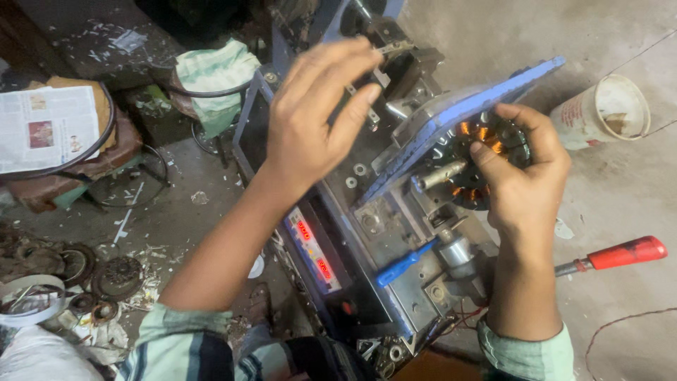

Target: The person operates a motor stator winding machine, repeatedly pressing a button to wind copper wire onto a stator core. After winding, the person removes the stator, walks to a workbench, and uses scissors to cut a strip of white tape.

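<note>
The right hand (525,176) is clamping its grip on a copper-wound stator (486,152) beside the winding machine (381,233). The left hand (317,120) is hovering above, fingers apart.

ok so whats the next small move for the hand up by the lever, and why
Probably bring the left hand down onto the metal lever just past its fingertips. That hand hovers open and holds nothing, while the right hand already grips the wound stator on the machine's spindle.

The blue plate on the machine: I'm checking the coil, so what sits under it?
Under the blue plate sits a round stator with copper windings, on a metal shaft. The right hand grips it and covers its lower right part.
</note>
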